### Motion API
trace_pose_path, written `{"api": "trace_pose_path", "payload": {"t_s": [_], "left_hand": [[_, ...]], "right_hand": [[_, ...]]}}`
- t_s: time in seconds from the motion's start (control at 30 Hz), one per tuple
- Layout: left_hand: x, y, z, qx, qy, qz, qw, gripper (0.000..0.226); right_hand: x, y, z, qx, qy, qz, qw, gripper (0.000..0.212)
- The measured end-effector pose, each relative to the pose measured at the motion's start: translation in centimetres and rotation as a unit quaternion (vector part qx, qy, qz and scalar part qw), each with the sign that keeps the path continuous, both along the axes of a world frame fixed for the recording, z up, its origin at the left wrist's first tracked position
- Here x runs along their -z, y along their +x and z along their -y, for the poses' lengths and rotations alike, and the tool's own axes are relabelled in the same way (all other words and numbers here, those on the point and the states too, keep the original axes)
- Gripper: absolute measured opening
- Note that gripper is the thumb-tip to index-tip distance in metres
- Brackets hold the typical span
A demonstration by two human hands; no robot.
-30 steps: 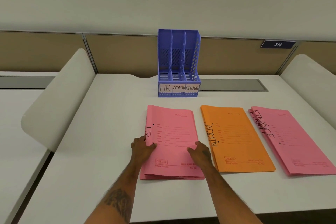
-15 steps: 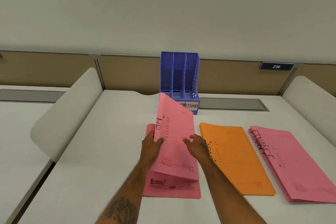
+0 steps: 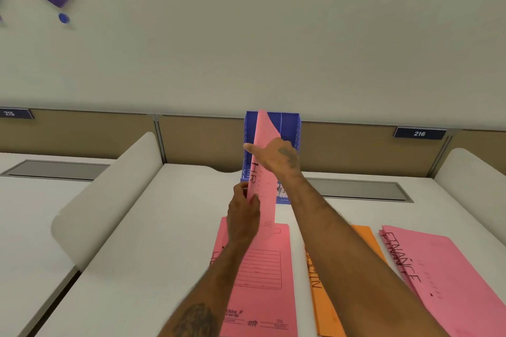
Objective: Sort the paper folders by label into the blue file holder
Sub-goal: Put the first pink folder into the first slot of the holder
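Fingers of both hands, left hand (image 3: 243,210) and right hand (image 3: 276,156), were clamped on the upright pink folder (image 3: 262,180) marked HR, at twelve o'clock before the blue holder (image 3: 290,128). It should probably slide straight down into the nine o'clock slot, with the edges kept level.

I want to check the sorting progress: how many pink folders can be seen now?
3: one HR folder held upright at the blue holder, one flat underneath, one FINANCE folder flat at right. Stacked ones may be hidden.

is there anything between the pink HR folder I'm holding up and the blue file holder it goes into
Nothing visible is in the way. The HR folder, held upright by the left hand and right hand, is already right at the front of the blue file holder. It hides the left slot, so I can't see inside.
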State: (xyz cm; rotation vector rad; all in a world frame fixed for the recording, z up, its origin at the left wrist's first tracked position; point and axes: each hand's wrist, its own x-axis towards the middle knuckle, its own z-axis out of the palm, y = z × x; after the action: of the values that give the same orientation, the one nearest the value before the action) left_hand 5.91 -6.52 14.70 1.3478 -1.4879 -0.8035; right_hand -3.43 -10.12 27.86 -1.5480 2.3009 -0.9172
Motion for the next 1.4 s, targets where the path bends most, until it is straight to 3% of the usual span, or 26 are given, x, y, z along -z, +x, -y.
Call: {"api": "trace_pose_path", "payload": {"t_s": [0.2, 0.37, 0.53, 0.67, 0.93, 1.17, 1.4], "left_hand": [[-0.4, -0.4, 1.1, -0.006, -0.075, 0.036, 0.997, 0.027], [0.1, 0.1, 3.3, -0.018, -0.123, 0.045, 0.991, 0.033], [0.6, 1.2, 6.2, -0.011, -0.155, 0.043, 0.987, 0.041], [0.6, 1.3, 9.4, 0.012, -0.144, 0.039, 0.989, 0.032], [1.3, 0.0, 16.3, 0.051, -0.089, 0.056, 0.993, 0.051], [6.3, 0.2, 22.1, 0.133, -0.008, 0.144, 0.981, 0.084], [11.1, 0.5, 25.7, 0.238, 0.041, 0.345, 0.907, 0.096]], "right_hand": [[-2.5, 0.4, 1.7, 0.026, -0.036, -0.01, 0.999, 0.03], [-4.0, 1.0, 3.3, 0.038, -0.035, -0.02, 0.998, 0.037], [-5.3, 1.4, 5.2, 0.008, -0.05, 0.027, 0.998, 0.033], [-6.0, 1.6, 7.3, 0.015, -0.06, 0.0, 0.998, 0.03], [-5.8, 1.1, 13.6, 0.025, -0.099, -0.007, 0.995, 0.022], [-3.3, -0.2, 19.3, 0.01, -0.144, -0.009, 0.989, 0.027], [0.5, -0.7, 22.7, -0.007, -0.161, -0.011, 0.987, 0.034]]}}
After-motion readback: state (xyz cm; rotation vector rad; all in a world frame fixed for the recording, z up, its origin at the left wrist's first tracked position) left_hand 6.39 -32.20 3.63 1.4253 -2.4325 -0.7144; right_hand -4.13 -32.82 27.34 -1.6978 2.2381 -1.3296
